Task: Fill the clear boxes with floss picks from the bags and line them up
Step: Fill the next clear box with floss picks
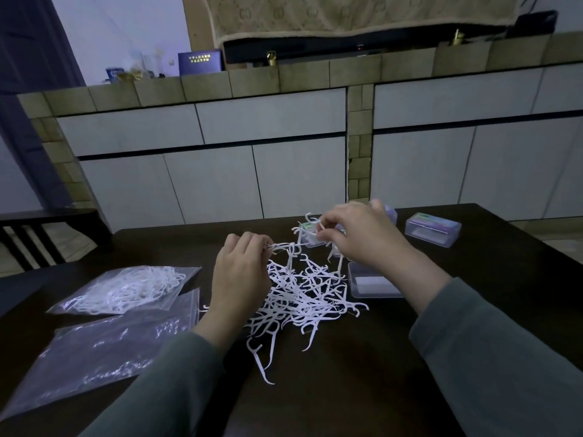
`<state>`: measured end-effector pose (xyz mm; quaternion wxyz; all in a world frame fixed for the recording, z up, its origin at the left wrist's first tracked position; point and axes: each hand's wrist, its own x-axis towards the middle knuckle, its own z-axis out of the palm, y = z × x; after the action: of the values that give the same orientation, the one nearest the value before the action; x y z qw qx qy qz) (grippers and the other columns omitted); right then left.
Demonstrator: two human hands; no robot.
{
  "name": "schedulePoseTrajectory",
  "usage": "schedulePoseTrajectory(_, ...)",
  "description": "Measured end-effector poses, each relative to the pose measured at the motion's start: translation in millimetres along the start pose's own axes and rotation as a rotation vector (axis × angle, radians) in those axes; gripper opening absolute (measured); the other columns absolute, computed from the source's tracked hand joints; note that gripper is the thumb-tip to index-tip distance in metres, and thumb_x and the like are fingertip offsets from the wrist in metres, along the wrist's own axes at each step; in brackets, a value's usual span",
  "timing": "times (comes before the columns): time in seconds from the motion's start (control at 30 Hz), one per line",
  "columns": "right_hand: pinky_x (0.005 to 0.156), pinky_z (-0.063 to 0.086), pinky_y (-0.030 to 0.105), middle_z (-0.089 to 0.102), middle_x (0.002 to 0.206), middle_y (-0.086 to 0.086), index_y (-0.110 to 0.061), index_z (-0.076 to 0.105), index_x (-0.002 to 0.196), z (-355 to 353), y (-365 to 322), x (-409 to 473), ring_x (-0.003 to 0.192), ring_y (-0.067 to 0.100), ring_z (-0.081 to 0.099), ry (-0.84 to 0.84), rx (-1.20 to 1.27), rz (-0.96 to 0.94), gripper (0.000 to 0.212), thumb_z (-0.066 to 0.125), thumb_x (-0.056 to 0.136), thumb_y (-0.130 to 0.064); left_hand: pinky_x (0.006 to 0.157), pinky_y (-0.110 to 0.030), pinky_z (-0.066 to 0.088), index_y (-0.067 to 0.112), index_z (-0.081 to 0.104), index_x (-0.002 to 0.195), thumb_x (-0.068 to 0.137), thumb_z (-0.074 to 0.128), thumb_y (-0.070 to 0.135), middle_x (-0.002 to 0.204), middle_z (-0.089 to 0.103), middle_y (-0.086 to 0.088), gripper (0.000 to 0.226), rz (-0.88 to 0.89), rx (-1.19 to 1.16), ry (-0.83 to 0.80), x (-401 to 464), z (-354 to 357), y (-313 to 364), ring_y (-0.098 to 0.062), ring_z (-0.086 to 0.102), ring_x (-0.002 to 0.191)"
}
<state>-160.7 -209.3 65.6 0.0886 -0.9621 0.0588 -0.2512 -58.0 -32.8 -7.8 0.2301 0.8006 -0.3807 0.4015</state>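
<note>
A loose heap of white floss picks (303, 298) lies on the dark table (347, 389) in front of me. My left hand (243, 272) pinches a few picks at the heap's top left. My right hand (362, 234) pinches picks above a small clear box (307, 236), which it partly hides. A clear box lid or tray (373, 283) lies flat under my right wrist. A closed clear box (432, 229) stands at the far right. A full bag of picks (126, 290) lies at left, with an emptied bag (94, 348) in front of it.
Another clear box (389, 212) peeks out behind my right hand. A dark chair (34, 238) stands at the table's left. White cabinets (220, 171) with a tiled ledge run behind the table.
</note>
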Motion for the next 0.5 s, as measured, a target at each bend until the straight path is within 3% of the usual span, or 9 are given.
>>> schedulePoseTrajectory(0.13, 0.092, 0.022, 0.034, 0.063, 0.106, -0.012, -0.031, 0.067, 0.108, -0.1, 1.9, 0.1, 0.094, 0.008, 0.044, 0.029, -0.021, -0.052, 0.021, 0.052, 0.097, -0.04, 0.059, -0.027, 0.031, 0.006, 0.065, 0.089, 0.08, 0.071, -0.002, 0.083, 0.065, -0.007, 0.013, -0.011, 0.005, 0.011, -2.0, -0.2, 0.8, -0.018, 0.044, 0.071)
schedulePoseTrajectory(0.3, 0.096, 0.023, 0.036, 0.065, 0.115, -0.013, -0.034, 0.059, 0.128, -0.4, 1.9, -1.1, 0.109, 0.011, 0.049, 0.037, -0.084, -0.077, 0.034, 0.053, 0.095, -0.043, 0.06, -0.028, 0.031, 0.008, 0.065, 0.089, 0.086, 0.067, 0.005, 0.084, 0.066, -0.005, 0.005, 0.017, 0.003, 0.003, -1.4, 0.8, -1.1, -0.017, 0.043, 0.072)
schedulePoseTrajectory(0.4, 0.092, 0.023, 0.033, 0.067, 0.112, -0.013, -0.036, 0.057, 0.129, 0.5, 2.5, -1.9, 0.104, 0.009, 0.047, 0.067, -0.054, -0.088, 0.035, 0.056, 0.094, -0.042, 0.061, -0.027, 0.03, 0.009, 0.065, 0.09, 0.088, 0.065, 0.009, 0.085, 0.065, -0.003, 0.002, 0.008, -0.004, -0.002, -2.2, 0.0, -2.9, -0.013, 0.039, 0.074)
schedulePoseTrajectory(0.5, 0.083, 0.018, 0.029, 0.068, 0.107, -0.013, -0.035, 0.06, 0.126, -2.7, 3.6, -1.7, 0.095, 0.007, 0.041, 0.113, -0.037, -0.111, 0.033, 0.056, 0.094, -0.041, 0.063, -0.025, 0.027, 0.011, 0.064, 0.09, 0.094, 0.051, 0.022, 0.086, 0.065, -0.001, 0.017, -0.018, -0.024, -0.007, -1.4, -1.3, -5.0, -0.01, 0.036, 0.076)
